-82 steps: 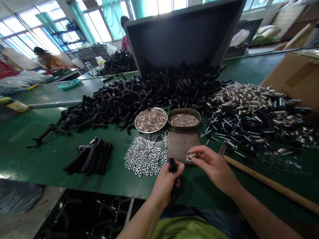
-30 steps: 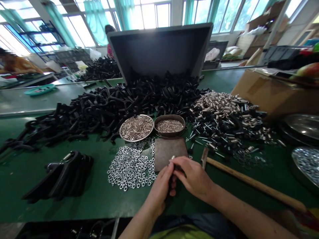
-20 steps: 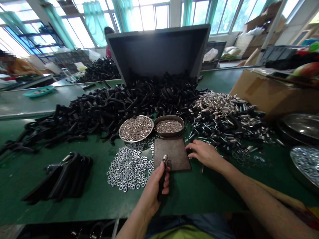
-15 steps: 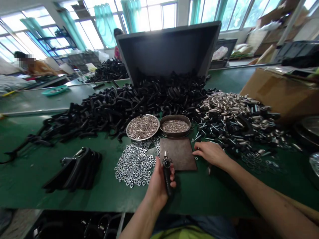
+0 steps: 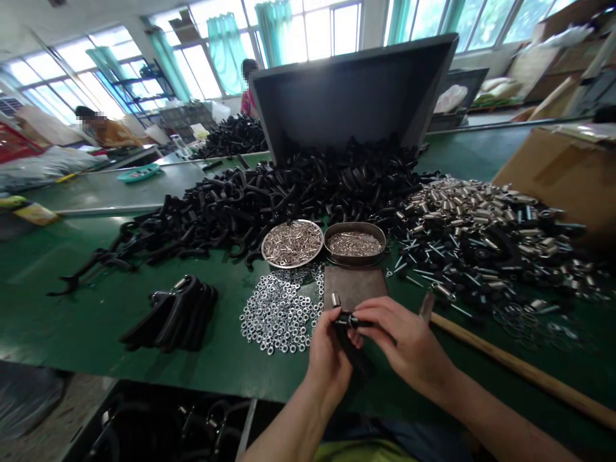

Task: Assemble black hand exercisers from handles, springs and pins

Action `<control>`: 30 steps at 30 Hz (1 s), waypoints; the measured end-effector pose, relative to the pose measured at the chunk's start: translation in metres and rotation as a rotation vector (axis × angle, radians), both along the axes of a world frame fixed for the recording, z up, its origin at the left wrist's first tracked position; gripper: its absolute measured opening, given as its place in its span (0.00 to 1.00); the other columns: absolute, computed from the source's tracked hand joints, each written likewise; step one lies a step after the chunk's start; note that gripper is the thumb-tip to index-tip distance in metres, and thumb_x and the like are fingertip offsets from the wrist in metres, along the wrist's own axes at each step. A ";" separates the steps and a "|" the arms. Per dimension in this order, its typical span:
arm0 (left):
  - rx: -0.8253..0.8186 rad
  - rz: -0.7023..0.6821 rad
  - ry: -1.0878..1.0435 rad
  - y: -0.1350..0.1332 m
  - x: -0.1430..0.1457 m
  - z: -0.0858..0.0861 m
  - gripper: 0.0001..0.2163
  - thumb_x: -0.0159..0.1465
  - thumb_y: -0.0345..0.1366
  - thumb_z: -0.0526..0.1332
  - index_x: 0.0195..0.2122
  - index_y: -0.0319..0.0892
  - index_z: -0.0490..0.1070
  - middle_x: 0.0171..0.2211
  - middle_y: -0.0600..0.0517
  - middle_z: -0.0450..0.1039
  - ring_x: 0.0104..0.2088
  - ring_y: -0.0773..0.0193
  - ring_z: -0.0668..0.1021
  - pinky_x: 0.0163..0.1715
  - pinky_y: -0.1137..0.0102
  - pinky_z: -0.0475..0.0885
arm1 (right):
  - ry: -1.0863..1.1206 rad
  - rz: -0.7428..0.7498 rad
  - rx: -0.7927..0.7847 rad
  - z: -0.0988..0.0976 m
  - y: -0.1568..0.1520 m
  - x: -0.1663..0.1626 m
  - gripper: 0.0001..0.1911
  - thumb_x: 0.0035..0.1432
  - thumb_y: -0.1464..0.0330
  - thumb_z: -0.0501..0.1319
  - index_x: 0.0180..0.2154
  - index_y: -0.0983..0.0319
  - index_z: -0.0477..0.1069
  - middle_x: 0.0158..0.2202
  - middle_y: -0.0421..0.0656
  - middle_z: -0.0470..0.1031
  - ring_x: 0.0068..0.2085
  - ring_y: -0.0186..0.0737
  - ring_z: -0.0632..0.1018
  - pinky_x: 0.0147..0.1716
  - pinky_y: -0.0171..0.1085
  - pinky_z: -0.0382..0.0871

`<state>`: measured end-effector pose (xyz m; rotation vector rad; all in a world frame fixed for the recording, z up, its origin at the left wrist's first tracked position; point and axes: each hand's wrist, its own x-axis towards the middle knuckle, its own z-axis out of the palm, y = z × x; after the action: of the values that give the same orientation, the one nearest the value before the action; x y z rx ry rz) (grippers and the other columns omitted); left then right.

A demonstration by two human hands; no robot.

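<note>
Parts [image 5: 308, 186] heaped across green table [image 5: 72, 321].

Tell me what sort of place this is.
Most likely a small factory assembly bench. A heap of black curved parts spills across the green table, beside loose washers and a dish of metal sleeves. The left hand holds one black part.

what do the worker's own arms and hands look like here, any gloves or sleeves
Both the left hand and the right hand are bare: no gloves, rings or watch show. Both forearms are uncovered as far as the frame's lower edge, so no sleeves are in view. A yellow-green garment and a strip of blue fabric show at the bottom, between the arms.
</note>
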<state>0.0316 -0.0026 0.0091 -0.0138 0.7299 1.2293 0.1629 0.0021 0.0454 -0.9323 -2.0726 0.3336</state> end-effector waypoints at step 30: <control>0.258 0.163 0.494 -0.007 -0.012 0.009 0.06 0.55 0.38 0.61 0.30 0.40 0.68 0.25 0.57 0.65 0.26 0.70 0.67 0.28 0.75 0.62 | 0.131 -0.004 -0.336 -0.015 0.001 -0.016 0.14 0.58 0.63 0.56 0.46 0.58 0.67 0.39 0.47 0.76 0.40 0.44 0.77 0.40 0.43 0.72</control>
<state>0.0200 -0.0091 0.0186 0.4645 1.0032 1.4967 0.1466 0.0036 0.0299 -1.0794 -1.9270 0.7384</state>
